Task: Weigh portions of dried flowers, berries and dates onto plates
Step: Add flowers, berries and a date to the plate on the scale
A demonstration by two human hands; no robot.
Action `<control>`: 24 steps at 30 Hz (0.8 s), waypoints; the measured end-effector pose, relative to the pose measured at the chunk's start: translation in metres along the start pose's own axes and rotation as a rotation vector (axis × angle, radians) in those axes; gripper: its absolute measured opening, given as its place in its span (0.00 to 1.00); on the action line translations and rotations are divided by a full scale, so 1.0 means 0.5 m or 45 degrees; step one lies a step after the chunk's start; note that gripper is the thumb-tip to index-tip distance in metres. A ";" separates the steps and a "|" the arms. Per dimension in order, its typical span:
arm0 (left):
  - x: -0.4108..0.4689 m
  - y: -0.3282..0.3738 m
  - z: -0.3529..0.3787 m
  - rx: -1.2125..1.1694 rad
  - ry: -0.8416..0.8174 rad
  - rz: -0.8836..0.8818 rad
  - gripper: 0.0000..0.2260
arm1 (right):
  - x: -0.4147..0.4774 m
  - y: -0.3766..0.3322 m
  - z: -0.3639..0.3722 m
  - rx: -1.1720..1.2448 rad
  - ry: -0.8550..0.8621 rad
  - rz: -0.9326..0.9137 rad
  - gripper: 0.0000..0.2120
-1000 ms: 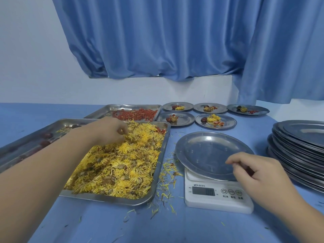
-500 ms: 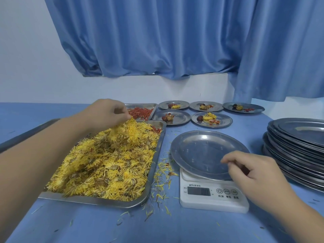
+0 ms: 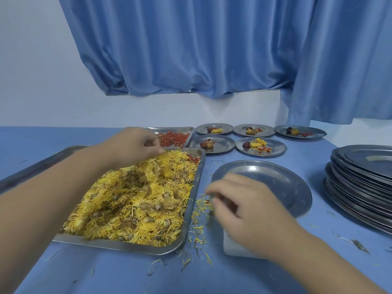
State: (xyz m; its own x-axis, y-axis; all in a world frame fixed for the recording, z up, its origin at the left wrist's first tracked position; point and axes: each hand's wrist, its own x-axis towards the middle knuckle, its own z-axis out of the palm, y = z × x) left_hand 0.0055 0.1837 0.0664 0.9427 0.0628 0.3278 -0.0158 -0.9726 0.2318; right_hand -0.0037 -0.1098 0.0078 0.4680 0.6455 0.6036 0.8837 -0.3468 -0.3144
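**Step in hand (judged):** you are drawing a pinch of dried flowers (image 3: 135, 200) for the empty plate (image 3: 275, 183) on the scale (image 3: 235, 249).

**Findings**
- Your left hand (image 3: 135, 145) is at the far end of the flower tray (image 3: 118, 245), centre left of the frame. Its fingers (image 3: 156, 148) are bunched together, tips in the top of the heap, pinching petals.
- Your right hand (image 3: 246, 206) is blurred, at the lower centre. It hangs over the near left rim of the empty plate and covers most of the scale. The fingers are curled, but I cannot tell whether they hold anything.
- The plate carries nothing yet. Loose petals (image 3: 199, 209) lie on the worktop (image 3: 127, 272) between tray and scale.
- Five filled plates (image 3: 277, 148) stand at the upper centre right, beside the berries (image 3: 174, 138). The spare stack (image 3: 360, 183) is at the right edge.

**Recommendations**
- Lift a small, loose pinch. These flowers shed, and a tight grab is likely to crumble the heads.
- Carry it low across the gap and release over the middle of the plate, not the rim.
- Take your right hand clear of plate and scale before reading. Any touch would likely falsify the weight, and the display is hidden at present.
- Add in small amounts, since removing excess tends to scatter petals.
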 end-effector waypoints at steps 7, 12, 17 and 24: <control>-0.005 0.010 -0.001 -0.225 0.178 -0.128 0.10 | 0.139 -0.068 0.125 -0.026 -0.150 0.288 0.26; -0.017 0.014 0.019 -0.338 0.227 -0.164 0.11 | 0.182 -0.051 0.176 0.180 -0.042 0.460 0.24; -0.018 0.015 0.024 -0.352 0.264 -0.201 0.10 | 0.191 -0.039 0.195 0.316 -0.076 0.499 0.17; -0.023 0.005 0.023 -0.395 0.281 -0.225 0.13 | 0.168 -0.028 0.195 0.164 -0.118 0.420 0.16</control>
State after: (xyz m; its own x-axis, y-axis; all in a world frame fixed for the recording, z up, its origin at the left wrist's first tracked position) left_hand -0.0016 0.1779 0.0528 0.8463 0.3017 0.4390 0.0079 -0.8312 0.5559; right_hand 0.0239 0.0158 -0.0085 0.7213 0.5741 0.3876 0.6760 -0.4616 -0.5744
